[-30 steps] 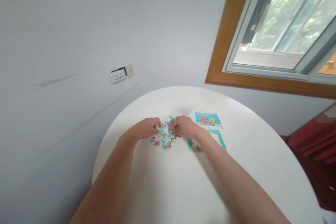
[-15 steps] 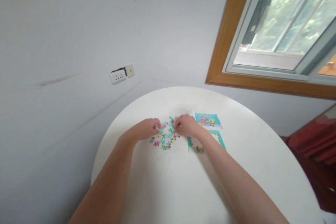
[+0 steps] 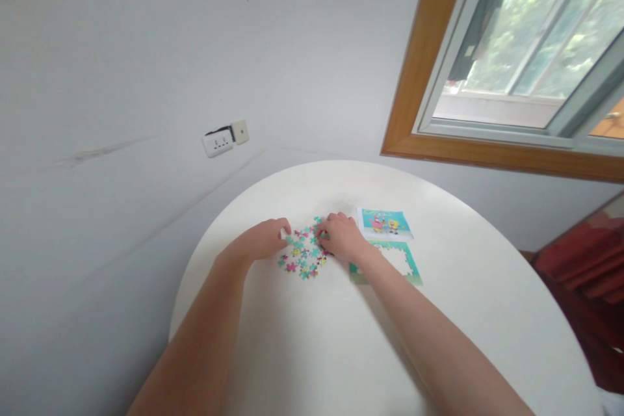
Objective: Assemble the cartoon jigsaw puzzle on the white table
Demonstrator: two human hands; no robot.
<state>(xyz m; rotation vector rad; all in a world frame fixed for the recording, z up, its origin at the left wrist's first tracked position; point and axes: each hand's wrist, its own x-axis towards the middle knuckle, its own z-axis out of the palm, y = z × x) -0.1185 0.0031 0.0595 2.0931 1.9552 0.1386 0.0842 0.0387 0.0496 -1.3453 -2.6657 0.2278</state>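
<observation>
head view: my left hand (image 3: 267,238) is at the left edge of the loose puzzle pieces (image 3: 303,252), thumb and fingers slightly parted, while my right hand (image 3: 341,236) curls its fingers over the right side, and i cannot tell whether they grip one. the pieces lie spread on the white desk (image 3: 302,344) between my hands; to their right lies the puzzle frame (image 3: 413,264), partly hidden by my right arm (image 3: 414,312), with the picture card (image 3: 383,222) just beyond it.
</observation>
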